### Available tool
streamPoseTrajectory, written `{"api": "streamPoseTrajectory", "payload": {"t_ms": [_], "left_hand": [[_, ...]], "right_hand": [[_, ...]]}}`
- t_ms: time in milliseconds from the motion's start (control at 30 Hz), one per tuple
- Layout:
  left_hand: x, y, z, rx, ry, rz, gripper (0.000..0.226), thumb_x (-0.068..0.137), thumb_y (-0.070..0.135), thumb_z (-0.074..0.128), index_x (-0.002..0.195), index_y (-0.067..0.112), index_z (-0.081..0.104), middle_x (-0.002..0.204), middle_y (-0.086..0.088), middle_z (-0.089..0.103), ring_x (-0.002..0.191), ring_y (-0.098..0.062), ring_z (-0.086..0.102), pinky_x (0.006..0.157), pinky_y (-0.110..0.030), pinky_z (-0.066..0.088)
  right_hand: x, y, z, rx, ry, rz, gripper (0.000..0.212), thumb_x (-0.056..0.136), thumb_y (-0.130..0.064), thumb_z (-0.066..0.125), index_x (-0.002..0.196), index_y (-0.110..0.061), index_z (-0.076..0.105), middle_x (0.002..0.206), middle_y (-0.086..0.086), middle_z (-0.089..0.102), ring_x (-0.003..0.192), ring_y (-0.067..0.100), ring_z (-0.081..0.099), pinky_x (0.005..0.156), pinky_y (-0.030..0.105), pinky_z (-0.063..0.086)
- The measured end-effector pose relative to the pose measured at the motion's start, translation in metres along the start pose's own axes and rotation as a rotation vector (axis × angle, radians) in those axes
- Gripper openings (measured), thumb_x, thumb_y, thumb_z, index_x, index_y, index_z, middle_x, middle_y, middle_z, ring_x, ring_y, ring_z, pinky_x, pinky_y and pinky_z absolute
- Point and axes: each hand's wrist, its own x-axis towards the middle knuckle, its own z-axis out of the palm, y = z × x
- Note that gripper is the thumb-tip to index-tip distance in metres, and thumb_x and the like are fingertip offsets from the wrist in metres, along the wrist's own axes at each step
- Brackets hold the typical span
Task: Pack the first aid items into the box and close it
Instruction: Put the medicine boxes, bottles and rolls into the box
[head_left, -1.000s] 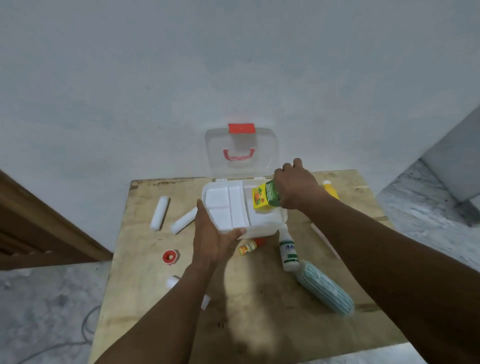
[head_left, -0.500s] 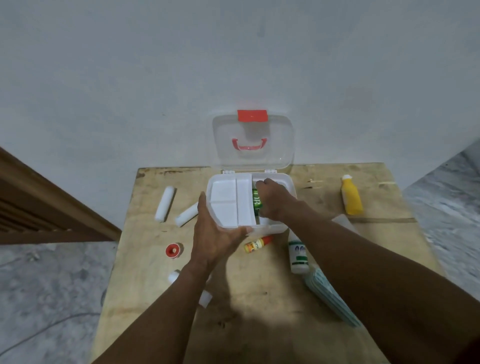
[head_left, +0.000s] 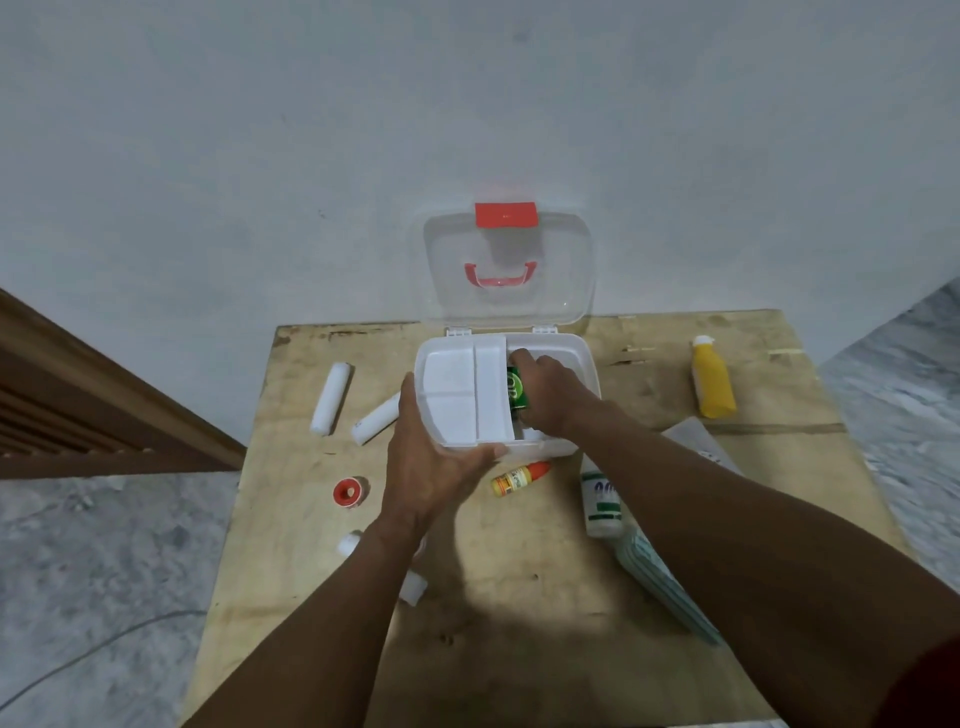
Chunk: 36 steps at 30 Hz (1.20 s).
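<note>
One green carton (head_left: 517, 387) is held in the curled fingers of the right hand (head_left: 550, 397) and has been lowered into the box (head_left: 584, 358), in the gap just right of the white tray (head_left: 457, 395) (a second ago it was held above the rim). The box's near-left corner is gripped by the left hand (head_left: 431, 462). This item is judged nearly stowed. The lid (head_left: 550, 249) stands open.

Left out on the table (head_left: 519, 649) are:
- two white rolls (head_left: 332, 397) at centre left
- one red tape reel (head_left: 349, 491)
- one orange-capped bottle (head_left: 519, 478)
- one white bottle (head_left: 600, 501)
- one striped teal pack (head_left: 665, 587)
- one yellow bottle (head_left: 711, 379) at right

Something white under the left forearm is partly hidden.
</note>
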Motion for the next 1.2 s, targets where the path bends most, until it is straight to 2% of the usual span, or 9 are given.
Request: {"api": "streamPoseTrajectory", "payload": {"t_ms": [167, 267, 333, 467, 600, 767, 867, 1033, 1200], "left_hand": [[-0.002, 0.000, -0.001, 0.009, -0.021, 0.007, 0.091, 0.060, 0.037, 0.091, 0.130, 0.035, 0.034, 0.114, 0.030, 0.049, 0.112, 0.014, 0.049, 0.077, 0.001, 0.043], [-0.003, -0.003, -0.002, 0.029, -0.032, -0.008, 0.095, 0.058, 0.038, 0.091, 0.133, 0.032, 0.033, 0.115, 0.033, 0.046, 0.110, 0.018, 0.047, 0.077, -0.003, 0.043], [-0.004, -0.006, -0.003, 0.041, -0.040, -0.010, 0.096, 0.059, 0.036, 0.092, 0.135, 0.028, 0.033, 0.116, 0.028, 0.047, 0.107, 0.019, 0.046, 0.081, -0.007, 0.040], [-0.005, -0.009, -0.002, 0.064, -0.044, -0.017, 0.100, 0.060, 0.028, 0.094, 0.139, 0.020, 0.033, 0.124, 0.016, 0.048, 0.109, 0.001, 0.049, 0.084, -0.011, 0.039], [-0.004, -0.012, -0.001, 0.106, -0.038, -0.036, 0.104, 0.060, 0.031, 0.093, 0.142, 0.019, 0.030, 0.126, 0.014, 0.047, 0.115, -0.007, 0.046, 0.093, -0.028, 0.041], [-0.005, -0.013, -0.001, 0.151, -0.025, -0.072, 0.104, 0.061, 0.040, 0.092, 0.142, 0.019, 0.030, 0.132, 0.005, 0.050, 0.118, -0.012, 0.046, 0.096, -0.033, 0.041], [-0.006, -0.011, 0.000, 0.172, -0.022, -0.073, 0.104, 0.061, 0.041, 0.091, 0.142, 0.018, 0.029, 0.134, 0.004, 0.050, 0.117, -0.011, 0.045, 0.094, -0.031, 0.039], [-0.005, -0.012, -0.001, 0.191, -0.016, -0.079, 0.103, 0.062, 0.040, 0.091, 0.142, 0.016, 0.030, 0.137, -0.002, 0.049, 0.124, -0.019, 0.047, 0.094, -0.031, 0.039], [-0.004, -0.009, -0.003, 0.164, -0.013, -0.068, 0.105, 0.062, 0.040, 0.091, 0.143, 0.017, 0.030, 0.136, 0.005, 0.048, 0.118, -0.009, 0.043, 0.095, -0.029, 0.038]], "right_hand": [[-0.025, 0.008, -0.017, -0.011, 0.104, 0.019, 0.056, 0.085, -0.002, 0.066, 0.136, -0.005, 0.042, 0.122, 0.023, 0.055, 0.109, 0.041, 0.057, 0.091, 0.046, 0.050], [-0.052, 0.015, -0.029, 0.028, 0.241, 0.016, 0.046, 0.087, -0.009, 0.066, 0.130, -0.003, 0.052, 0.123, 0.022, 0.059, 0.109, 0.041, 0.058, 0.093, 0.042, 0.048], [-0.074, 0.018, -0.034, 0.056, 0.346, 0.032, 0.040, 0.087, -0.011, 0.065, 0.126, -0.003, 0.058, 0.118, 0.022, 0.063, 0.106, 0.039, 0.060, 0.089, 0.039, 0.048], [-0.118, 0.030, -0.034, 0.067, 0.434, 0.127, 0.033, 0.090, -0.016, 0.062, 0.122, -0.008, 0.062, 0.115, 0.016, 0.066, 0.105, 0.034, 0.062, 0.087, 0.037, 0.048], [-0.162, 0.060, -0.014, 0.046, 0.336, 0.264, 0.032, 0.091, -0.024, 0.061, 0.121, -0.013, 0.060, 0.114, 0.012, 0.064, 0.107, 0.031, 0.061, 0.086, 0.037, 0.048], [-0.207, 0.086, 0.017, 0.029, 0.157, 0.383, 0.047, 0.089, -0.043, 0.065, 0.128, -0.017, 0.057, 0.127, 0.009, 0.061, 0.117, 0.027, 0.058, 0.093, 0.038, 0.047], [-0.224, 0.092, 0.031, -0.010, 0.046, 0.386, 0.063, 0.083, -0.052, 0.069, 0.132, -0.016, 0.052, 0.130, 0.011, 0.057, 0.118, 0.029, 0.057, 0.092, 0.039, 0.047], [-0.234, 0.097, 0.055, -0.024, -0.018, 0.342, 0.059, 0.082, -0.044, 0.068, 0.128, -0.012, 0.049, 0.121, 0.013, 0.057, 0.110, 0.032, 0.058, 0.085, 0.041, 0.050], [-0.238, 0.094, 0.049, 0.001, 0.040, 0.298, 0.052, 0.079, -0.037, 0.070, 0.121, -0.011, 0.052, 0.113, 0.013, 0.060, 0.102, 0.032, 0.061, 0.080, 0.042, 0.054]]}}
